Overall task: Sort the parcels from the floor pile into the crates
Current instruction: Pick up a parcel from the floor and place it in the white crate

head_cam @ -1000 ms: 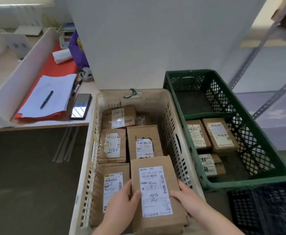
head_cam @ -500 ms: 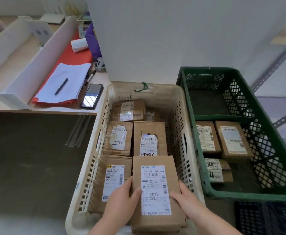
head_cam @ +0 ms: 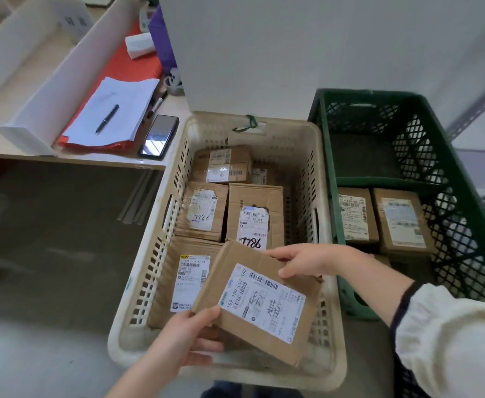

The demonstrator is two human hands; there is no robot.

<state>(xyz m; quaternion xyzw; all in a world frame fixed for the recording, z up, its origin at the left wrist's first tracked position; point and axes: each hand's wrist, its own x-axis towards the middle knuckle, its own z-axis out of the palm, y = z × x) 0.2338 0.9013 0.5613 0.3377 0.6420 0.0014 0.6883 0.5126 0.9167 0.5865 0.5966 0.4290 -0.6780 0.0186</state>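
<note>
A: Where is the parcel (head_cam: 261, 303) held?

B: It is held label up and turned askew over the near end of the cream crate (head_cam: 334, 349), above the box (head_cam: 189, 282) packed at the near left. Whether its underside is touching that box cannot be told from this angle.

A: How are the fingers placed?

B: By the left hand (head_cam: 189, 337) the near left corner is gripped, thumb laid on top and fingers curled beneath. By the right hand (head_cam: 307, 261) the far right edge is pinched, thumb on the top face and fingers bent over the edge.

A: How is it judged to handle?

B: It is judged light, since 2 fingertip grips are enough. The corrugated card looks stiff, though creased at the edges. The glossy label may be slippery, so bare card at opposite corners is the better hold.

A: And the green crate (head_cam: 379, 181)?

B: It is set just right of the cream one, with at least 2 boxes seen in its near compartment.
</note>
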